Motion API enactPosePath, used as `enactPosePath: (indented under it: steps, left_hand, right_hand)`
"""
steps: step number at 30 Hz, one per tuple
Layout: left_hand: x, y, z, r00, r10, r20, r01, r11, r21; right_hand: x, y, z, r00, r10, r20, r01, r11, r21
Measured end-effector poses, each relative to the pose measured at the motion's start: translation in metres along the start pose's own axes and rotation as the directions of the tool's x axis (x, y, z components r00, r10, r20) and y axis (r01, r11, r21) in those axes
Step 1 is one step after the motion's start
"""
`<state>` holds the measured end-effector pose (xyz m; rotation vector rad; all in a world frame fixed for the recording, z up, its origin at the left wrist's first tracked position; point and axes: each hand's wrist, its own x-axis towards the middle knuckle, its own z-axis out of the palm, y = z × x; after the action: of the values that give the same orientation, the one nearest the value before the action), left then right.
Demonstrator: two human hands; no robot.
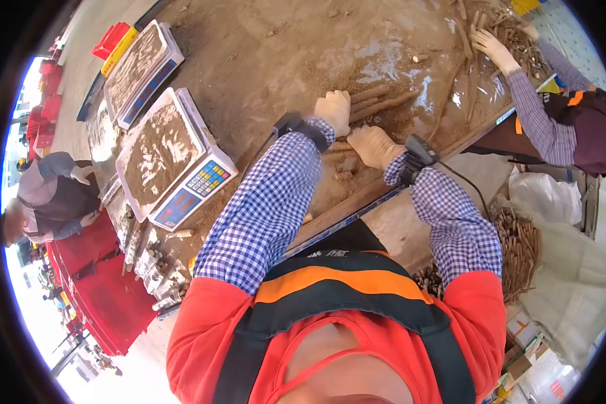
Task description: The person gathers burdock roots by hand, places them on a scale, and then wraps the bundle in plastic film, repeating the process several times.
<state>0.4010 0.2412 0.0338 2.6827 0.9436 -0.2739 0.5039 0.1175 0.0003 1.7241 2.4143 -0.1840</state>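
Note:
Both of my hands wear pale gloves and are over the soil-covered table (269, 74). My left hand (333, 112) is closed at the left end of a small bundle of long brown roots (384, 102). Just below and to the right, my right hand (374, 146) has its fingers curled at a root whose end shows between the two hands. The fingertips of both hands are partly hidden. Short root pieces (344, 175) lie on the soil below my right hand.
Two dirt-covered scales (194, 190) (148, 74) stand at the left. A co-worker's gloved hand (493, 50) touches a root pile (518, 40) at the upper right. Another person (60, 195) is at the far left. Below the table edge (343, 219) stands a large root bundle (518, 252).

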Motion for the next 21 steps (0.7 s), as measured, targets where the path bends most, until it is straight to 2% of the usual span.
enactPosePath:
  steps: [2,5,6,7,8,9,10,11,12,13,15,16,17,18,19,21]
  left_hand:
    - [-0.005,-0.004,0.008,0.999,0.007,0.042,-0.006,1.0,-0.025]
    - [-0.023,-0.028,0.006,0.995,-0.078,-0.059,0.053,0.936,-0.347]
    - [-0.036,-0.038,-0.015,0.988,-0.157,-0.004,0.146,0.93,-0.336]
    - [-0.059,-0.057,-0.03,0.974,-0.227,-0.01,0.211,0.919,-0.333]
    - [-0.086,-0.081,-0.043,0.961,-0.244,-0.13,0.148,0.851,-0.503]
    - [-0.114,-0.104,-0.059,0.928,-0.272,-0.257,0.047,0.766,-0.641]
    - [-0.146,-0.127,-0.078,0.924,-0.341,-0.172,0.055,0.566,-0.822]
    - [-0.18,-0.148,-0.096,0.925,-0.371,-0.086,0.041,0.324,-0.945]
    - [-0.212,-0.165,-0.115,0.875,-0.484,-0.015,0.106,0.222,-0.969]
    - [-0.242,-0.182,-0.128,0.818,-0.573,0.054,0.147,0.117,-0.982]
    - [-0.283,-0.236,-0.108,0.684,-0.726,0.073,0.049,-0.055,-0.997]
    - [-0.295,-0.246,-0.106,0.673,-0.738,0.057,0.031,-0.05,-0.998]
    - [-0.306,-0.255,-0.107,0.619,-0.784,0.042,0.041,-0.021,-0.999]
    - [-0.317,-0.264,-0.105,0.563,-0.826,0.027,0.057,0.006,-0.998]
    - [-0.324,-0.275,-0.097,0.578,-0.814,0.057,0.093,-0.004,-0.996]
    - [-0.317,-0.276,-0.08,0.458,-0.887,-0.064,0.211,0.178,-0.961]
  right_hand:
    - [-0.019,0.011,-0.022,1.0,-0.003,0.02,0.001,0.997,0.082]
    - [-0.057,0.06,-0.051,0.998,0.057,-0.009,-0.052,0.962,0.269]
    - [-0.069,0.069,-0.079,0.986,0.159,0.043,-0.163,0.918,0.361]
    - [-0.081,0.083,-0.086,0.984,0.179,-0.002,-0.163,0.899,0.406]
    - [-0.09,0.093,-0.085,0.971,0.231,-0.057,-0.179,0.868,0.464]
    - [-0.088,0.094,-0.086,0.952,0.287,-0.103,-0.193,0.83,0.524]
    - [-0.07,0.079,-0.096,0.966,0.231,-0.12,-0.135,0.839,0.527]
    - [-0.053,0.052,-0.111,0.946,0.311,-0.088,-0.183,0.74,0.647]
    - [-0.036,0.024,-0.124,0.918,0.395,-0.04,-0.234,0.621,0.748]
    - [-0.01,-0.005,-0.132,0.932,0.339,-0.124,-0.134,0.645,0.752]
    - [0.058,-0.069,-0.131,0.899,0.29,-0.328,0.052,0.674,0.737]
    - [0.091,-0.101,-0.145,0.952,0.28,-0.121,-0.114,0.695,0.71]
    - [0.131,-0.135,-0.139,0.917,0.25,-0.31,0.08,0.647,0.758]
    - [0.166,-0.168,-0.144,0.934,0.235,-0.27,0.059,0.642,0.764]
    - [0.197,-0.195,-0.157,0.978,0.183,-0.099,-0.031,0.599,0.8]
    - [0.23,-0.241,-0.179,0.988,0.144,-0.058,-0.048,0.639,0.768]
